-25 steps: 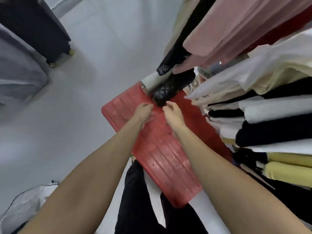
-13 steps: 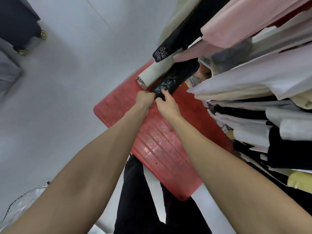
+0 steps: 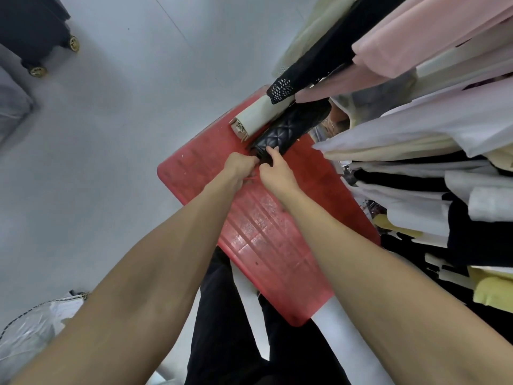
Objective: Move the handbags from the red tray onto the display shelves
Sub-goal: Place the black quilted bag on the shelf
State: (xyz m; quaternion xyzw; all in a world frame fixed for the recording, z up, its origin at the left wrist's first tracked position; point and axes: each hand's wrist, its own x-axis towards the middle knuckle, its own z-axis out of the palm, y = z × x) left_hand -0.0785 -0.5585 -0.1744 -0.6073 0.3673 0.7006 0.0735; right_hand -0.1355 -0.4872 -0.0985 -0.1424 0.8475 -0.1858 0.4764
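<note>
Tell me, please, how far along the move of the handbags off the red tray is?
Done: most of the red tray shows bare, though no shelved bags are in view to confirm. In hand: the left hand and right hand both grip the near end of the black quilted handbag, which lies on the tray. Left: that bag and the cream handbag beside it, untouched, both need shelving.
</note>
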